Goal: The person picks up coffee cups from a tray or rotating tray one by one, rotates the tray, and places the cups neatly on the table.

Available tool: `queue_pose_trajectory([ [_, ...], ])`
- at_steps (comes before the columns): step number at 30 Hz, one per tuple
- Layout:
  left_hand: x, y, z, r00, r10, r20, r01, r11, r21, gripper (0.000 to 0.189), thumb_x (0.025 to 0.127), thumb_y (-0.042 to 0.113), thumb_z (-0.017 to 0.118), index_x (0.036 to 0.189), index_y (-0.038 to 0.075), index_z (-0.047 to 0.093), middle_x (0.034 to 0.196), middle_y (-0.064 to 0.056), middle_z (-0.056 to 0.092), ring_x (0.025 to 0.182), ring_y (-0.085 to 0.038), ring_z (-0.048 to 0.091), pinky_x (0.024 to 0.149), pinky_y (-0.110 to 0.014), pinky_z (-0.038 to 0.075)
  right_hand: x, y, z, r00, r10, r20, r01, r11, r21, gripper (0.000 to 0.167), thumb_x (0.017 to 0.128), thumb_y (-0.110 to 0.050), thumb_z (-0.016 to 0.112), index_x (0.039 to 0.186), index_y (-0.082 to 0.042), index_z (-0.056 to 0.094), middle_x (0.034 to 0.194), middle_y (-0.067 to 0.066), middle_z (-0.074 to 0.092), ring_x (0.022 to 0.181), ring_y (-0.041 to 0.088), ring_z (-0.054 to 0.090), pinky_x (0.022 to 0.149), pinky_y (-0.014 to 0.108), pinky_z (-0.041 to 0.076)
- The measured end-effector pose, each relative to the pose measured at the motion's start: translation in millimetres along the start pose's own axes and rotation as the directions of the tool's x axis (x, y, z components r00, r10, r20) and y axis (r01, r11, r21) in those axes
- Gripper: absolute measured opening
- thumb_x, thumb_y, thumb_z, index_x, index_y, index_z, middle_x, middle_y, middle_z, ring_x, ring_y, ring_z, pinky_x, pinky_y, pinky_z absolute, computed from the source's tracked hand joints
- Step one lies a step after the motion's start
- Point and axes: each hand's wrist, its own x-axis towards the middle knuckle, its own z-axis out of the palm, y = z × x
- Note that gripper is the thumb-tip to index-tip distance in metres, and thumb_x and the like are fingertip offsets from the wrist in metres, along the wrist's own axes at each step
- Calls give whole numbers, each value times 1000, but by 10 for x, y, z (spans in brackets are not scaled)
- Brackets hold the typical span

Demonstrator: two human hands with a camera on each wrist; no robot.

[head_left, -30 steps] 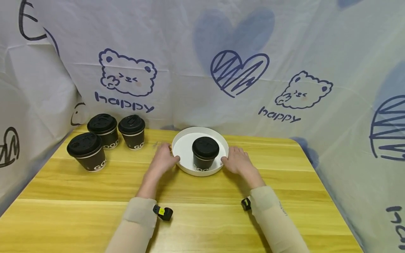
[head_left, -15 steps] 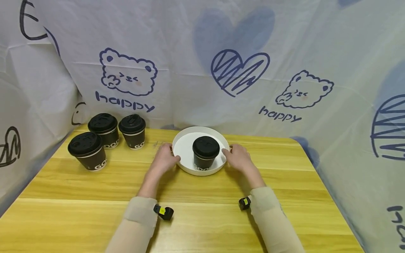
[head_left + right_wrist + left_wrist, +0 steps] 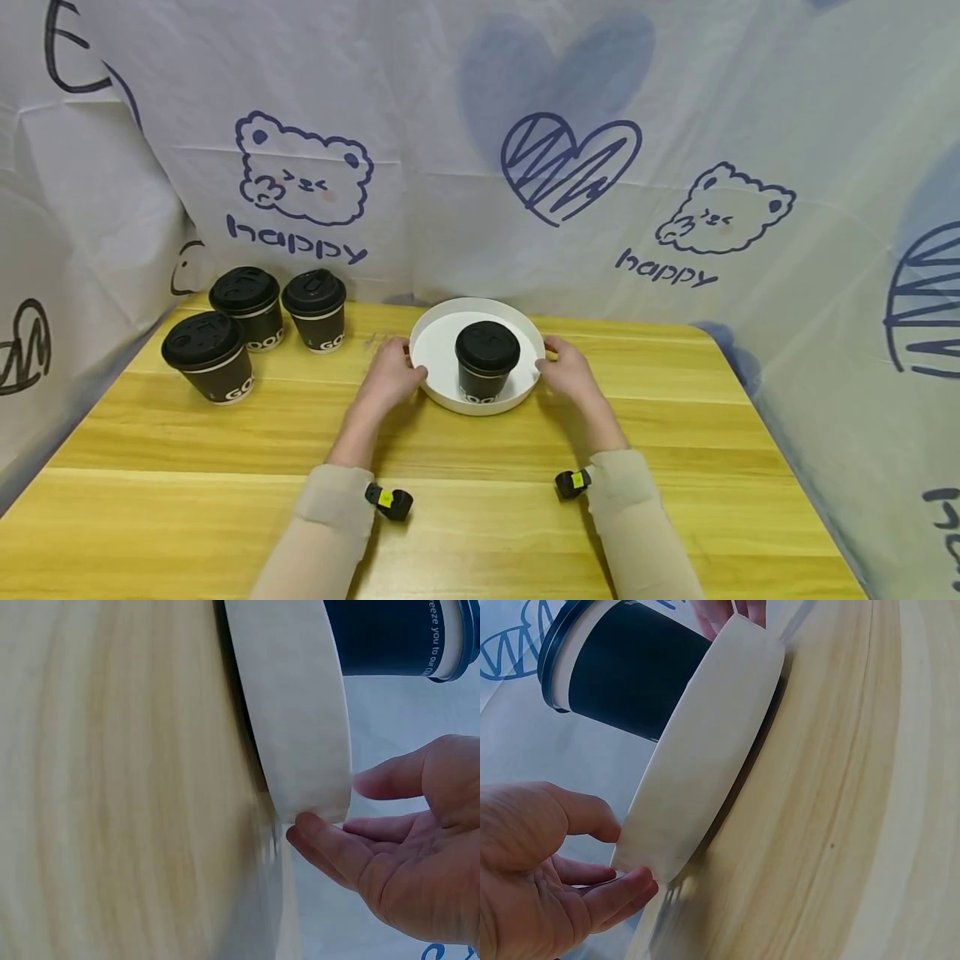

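Note:
A round white tray [image 3: 438, 379] with a low wall lies near the back of the wooden table. One black paper coffee cup [image 3: 483, 379] with a black lid stands upright in it, right of its middle. My left hand [image 3: 392, 375] grips the tray's left side, thumb at the rim and fingertips against the outer wall and lower edge, as the left wrist view shows. My right hand [image 3: 567, 372] holds the opposite side the same way, thumb [image 3: 390, 778] at the rim and fingers low on the wall. A dark gap shows under the tray's edge in both wrist views.
Three more lidded black coffee cups, a front one [image 3: 210, 358], a back one [image 3: 247, 307] and a right one [image 3: 315, 310], stand at the table's back left. A printed cloth [image 3: 450, 217] hangs right behind the table [image 3: 480, 533].
My right hand has shifted slightly, its thumb moving from inside the tray out to the rim and its fingers closer round the side. The left hand, tray and cups look nearly unchanged.

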Motion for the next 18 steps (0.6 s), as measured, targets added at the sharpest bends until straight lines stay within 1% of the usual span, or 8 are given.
queue_pose_trajectory([
  [3, 2, 7, 10, 1000, -2, -4, 1, 1000, -6, 52, 88, 3, 59, 135, -17, 52, 137, -34, 57, 118, -42, 59, 105, -51, 49, -17, 17, -15, 1000, -14, 6, 14, 1000, -19, 48, 99, -3, 55, 146, 9, 52, 149, 29, 53, 142, 41, 46, 117, 50, 40],
  [5, -1, 12, 6, 1000, 0, -9, 0, 1000, -11, 52, 89, 3, 58, 137, -17, 51, 138, -34, 57, 119, -42, 58, 105, -51, 48, -19, 17, -18, 1000, -13, 12, 13, 1000, -26, 48, 100, -2, 56, 147, 8, 52, 149, 28, 53, 140, 41, 49, 115, 50, 42],
  [8, -9, 15, 4, 1000, 2, -9, -2, 1000, -26, 53, 89, 2, 57, 138, -17, 51, 139, -35, 56, 120, -42, 58, 106, -52, 48, -18, 20, -15, 1000, -6, 17, 6, 1000, -24, 50, 100, -3, 56, 148, 8, 49, 150, 28, 52, 137, 41, 52, 112, 49, 45],
  [14, -32, 24, -5, 999, -42, 2, 42, 997, -61, 56, 91, 4, 58, 142, -14, 49, 145, -32, 53, 126, -42, 59, 108, -50, 49, -47, 25, -1, 1000, 7, 10, -7, 1000, 3, 52, 98, -3, 59, 148, 7, 50, 149, 26, 54, 133, 37, 55, 109, 46, 47],
  [18, -54, 39, -12, 999, -47, 11, 47, 997, -63, 55, 91, 5, 59, 141, -15, 49, 144, -32, 53, 126, -42, 59, 107, -49, 49, -86, 25, 13, 1000, 22, 19, -23, 999, 38, 54, 97, -4, 60, 148, 8, 49, 150, 27, 52, 126, 38, 60, 102, 45, 53],
])
